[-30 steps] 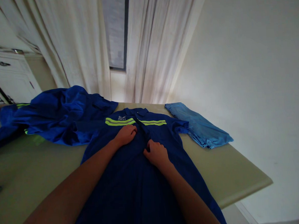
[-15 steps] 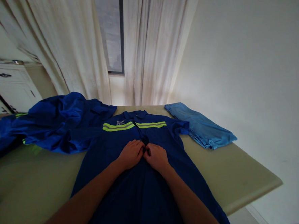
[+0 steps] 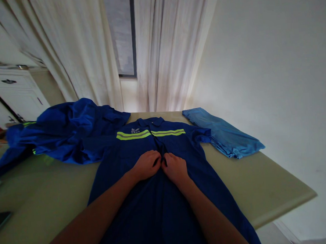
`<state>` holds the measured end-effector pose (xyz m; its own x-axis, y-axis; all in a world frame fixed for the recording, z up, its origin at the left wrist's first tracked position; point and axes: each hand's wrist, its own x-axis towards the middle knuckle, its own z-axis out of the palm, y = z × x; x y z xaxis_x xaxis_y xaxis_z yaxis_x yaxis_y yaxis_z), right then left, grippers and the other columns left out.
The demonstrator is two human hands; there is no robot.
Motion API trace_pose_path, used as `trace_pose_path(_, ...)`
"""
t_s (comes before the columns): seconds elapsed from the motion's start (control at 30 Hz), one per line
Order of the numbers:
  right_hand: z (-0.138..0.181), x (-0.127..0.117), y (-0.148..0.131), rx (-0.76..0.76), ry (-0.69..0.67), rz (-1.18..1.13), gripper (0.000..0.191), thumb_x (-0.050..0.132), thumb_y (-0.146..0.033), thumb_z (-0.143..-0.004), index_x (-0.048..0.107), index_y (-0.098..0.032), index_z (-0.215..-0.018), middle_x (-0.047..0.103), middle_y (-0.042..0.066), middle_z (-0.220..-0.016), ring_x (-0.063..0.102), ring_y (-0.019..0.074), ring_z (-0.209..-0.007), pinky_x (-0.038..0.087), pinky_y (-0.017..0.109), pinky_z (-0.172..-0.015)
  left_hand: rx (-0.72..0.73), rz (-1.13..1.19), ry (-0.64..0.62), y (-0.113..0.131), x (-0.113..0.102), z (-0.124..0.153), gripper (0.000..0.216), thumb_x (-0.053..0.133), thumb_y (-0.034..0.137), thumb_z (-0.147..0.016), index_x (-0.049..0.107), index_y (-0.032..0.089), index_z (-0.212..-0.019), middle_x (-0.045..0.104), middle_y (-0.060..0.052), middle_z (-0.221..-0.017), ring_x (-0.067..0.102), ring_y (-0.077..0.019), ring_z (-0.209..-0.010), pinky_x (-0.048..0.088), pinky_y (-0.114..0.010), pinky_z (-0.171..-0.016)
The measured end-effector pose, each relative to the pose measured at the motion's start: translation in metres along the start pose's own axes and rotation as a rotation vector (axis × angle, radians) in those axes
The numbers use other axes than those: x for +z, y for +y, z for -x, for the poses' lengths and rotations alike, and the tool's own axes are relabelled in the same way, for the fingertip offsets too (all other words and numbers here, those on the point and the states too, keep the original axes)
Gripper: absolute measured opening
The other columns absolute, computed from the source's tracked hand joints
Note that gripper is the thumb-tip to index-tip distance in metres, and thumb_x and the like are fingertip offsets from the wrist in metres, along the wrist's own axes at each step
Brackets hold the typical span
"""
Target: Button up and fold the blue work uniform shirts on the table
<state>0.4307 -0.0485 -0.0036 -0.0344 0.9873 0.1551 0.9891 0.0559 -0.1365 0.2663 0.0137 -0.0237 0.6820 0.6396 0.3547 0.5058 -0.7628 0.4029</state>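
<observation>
A dark blue work uniform point(image 3: 187, 153) lies spread face up, with its collar at the far end. Yellow-green reflective bands cross its chest, and a small white logo sits above the left one. My left hand point(image 3: 147, 164) is closed in a pinch at the front opening, just below the chest. Close beside it, almost touching, my right hand point(image 3: 175, 166) pinches the other side of the same opening. Fabric bunches up slightly between the fingertips. Whatever small fastener may be there is hidden by the fingers. The lower part of the uniform runs out of view beneath my forearms.
The pale table point(image 3: 269, 189) ends in a corner at the right. A crumpled blue garment point(image 3: 66, 128) overlaps the left side, and a folded light blue garment point(image 3: 224, 133) lies at the right. A dark flat device point(image 3: 0, 221) rests at the left edge. Curtains point(image 3: 169, 51) hang behind.
The view has shifted slightly, so things appear further right. My hands stay together at the front opening, with the fingers moved a little on the cloth.
</observation>
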Motion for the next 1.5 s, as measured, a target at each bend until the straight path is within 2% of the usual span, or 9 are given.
trace_pose_path(0.17, 0.001, -0.003, -0.003, -0.008, 0.017, -0.002, 0.014, 0.053, -0.027, -0.096, 0.063, -0.026, -0.105, 0.07, 0.002, -0.101, 0.067, 0.0173, -0.081, 0.035, 0.027, -0.062, 0.048, 0.005, 0.016, 0.001, -0.002, 0.002, 0.01, 0.048, 0.018, -0.092, 0.057, 0.021, -0.087, 0.063, -0.004, -0.087, 0.059, -0.0214, -0.085, 0.045, -0.035, -0.08)
trace_pose_path(0.33, 0.002, -0.006, -0.001, -0.024, 0.03, -0.048, 0.01, 0.057, -0.022, -0.092, 0.065, -0.024, -0.098, 0.068, 0.003, -0.099, 0.066, 0.0175, -0.084, 0.033, 0.028, -0.063, 0.088, 0.031, 0.014, 0.003, -0.005, 0.002, 0.008, 0.05, 0.017, -0.088, 0.055, 0.023, -0.092, 0.063, -0.005, -0.094, 0.057, -0.0226, -0.09, 0.045, -0.037, -0.087)
trace_pose_path(0.57, 0.0, -0.002, 0.009, 0.023, 0.031, -0.248, 0.006, 0.06, -0.024, -0.089, 0.066, -0.023, -0.088, 0.06, 0.0, -0.094, 0.056, 0.0135, -0.074, 0.03, 0.026, -0.063, 0.089, 0.055, 0.033, 0.002, -0.005, 0.002, 0.019, 0.054, 0.011, -0.081, 0.056, 0.023, -0.096, 0.062, -0.004, -0.098, 0.057, -0.0221, -0.095, 0.044, -0.038, -0.092)
trace_pose_path(0.77, -0.003, 0.004, 0.011, -0.141, 0.056, -0.467, 0.01, 0.063, -0.012, -0.08, 0.062, -0.02, -0.073, 0.053, -0.003, -0.077, 0.055, 0.0128, -0.075, 0.035, 0.023, -0.068, -0.002, 0.053, 0.088, -0.006, 0.001, -0.001, 0.014, 0.054, 0.012, -0.084, 0.061, 0.022, -0.09, 0.061, -0.004, -0.095, 0.057, -0.0222, -0.095, 0.046, -0.036, -0.086)
trace_pose_path(0.83, -0.006, 0.006, 0.014, -0.138, 0.057, -0.509, 0.011, 0.063, -0.011, -0.079, 0.062, -0.019, -0.072, 0.052, -0.003, -0.074, 0.054, 0.0122, -0.072, 0.035, 0.023, -0.067, 0.005, 0.082, 0.073, -0.009, 0.003, -0.001, 0.016, 0.054, 0.011, -0.082, 0.062, 0.022, -0.089, 0.061, -0.003, -0.093, 0.058, -0.0218, -0.095, 0.046, -0.035, -0.086)
trace_pose_path(1.03, -0.005, 0.009, 0.016, 0.003, 0.12, -0.372, 0.003, 0.064, -0.021, -0.084, 0.066, -0.022, -0.085, 0.059, -0.001, -0.087, 0.055, 0.0128, -0.072, 0.033, 0.024, -0.064, 0.005, 0.221, 0.049, -0.013, 0.004, -0.001, 0.016, 0.058, 0.01, -0.076, 0.065, 0.021, -0.086, 0.066, -0.002, -0.089, 0.063, -0.0191, -0.088, 0.048, -0.031, -0.081)
trace_pose_path(1.27, -0.001, 0.004, 0.017, -0.105, 0.109, -0.319, 0.008, 0.061, -0.023, -0.089, 0.067, -0.023, -0.096, 0.064, 0.0, -0.096, 0.06, 0.0136, -0.079, 0.039, 0.024, -0.071, -0.072, 0.278, 0.103, -0.01, 0.001, -0.003, 0.015, 0.055, 0.011, -0.078, 0.065, 0.02, -0.085, 0.065, -0.001, -0.086, 0.063, -0.0176, -0.081, 0.047, -0.03, -0.074)
trace_pose_path(1.4, -0.001, 0.003, 0.014, -0.06, 0.121, -0.295, 0.008, 0.061, -0.023, -0.089, 0.068, -0.023, -0.093, 0.065, 0.0, -0.095, 0.059, 0.0131, -0.075, 0.038, 0.024, -0.068, -0.082, 0.265, 0.094, -0.007, 0.0, -0.003, 0.015, 0.055, 0.012, -0.079, 0.066, 0.02, -0.086, 0.065, -0.002, -0.086, 0.064, -0.0188, -0.083, 0.048, -0.031, -0.075)
trace_pose_path(1.5, -0.005, 0.007, 0.014, -0.021, 0.132, -0.38, 0.007, 0.063, -0.021, -0.084, 0.069, -0.021, -0.087, 0.064, -0.001, -0.086, 0.057, 0.0126, -0.071, 0.036, 0.024, -0.064, -0.103, 0.205, 0.102, -0.007, 0.003, -0.003, 0.015, 0.056, 0.013, -0.079, 0.065, 0.02, -0.088, 0.065, -0.003, -0.088, 0.063, -0.0202, -0.086, 0.048, -0.033, -0.078)
